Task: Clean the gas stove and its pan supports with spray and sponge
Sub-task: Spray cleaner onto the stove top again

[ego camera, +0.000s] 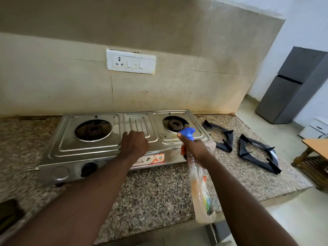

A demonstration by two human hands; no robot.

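One two-burner gas stove (99, 148) sits on the granite counter (150, 192), both burners bare. Two black pan supports (221, 135) lie on the counter to its right. The left hand (134, 145) rests knuckles-up on the stove's middle panel, fingers curled loosely. The right hand (195, 150) grips one spray bottle (200, 189) by the neck, its blue nozzle pointing at the right burner (174, 124).
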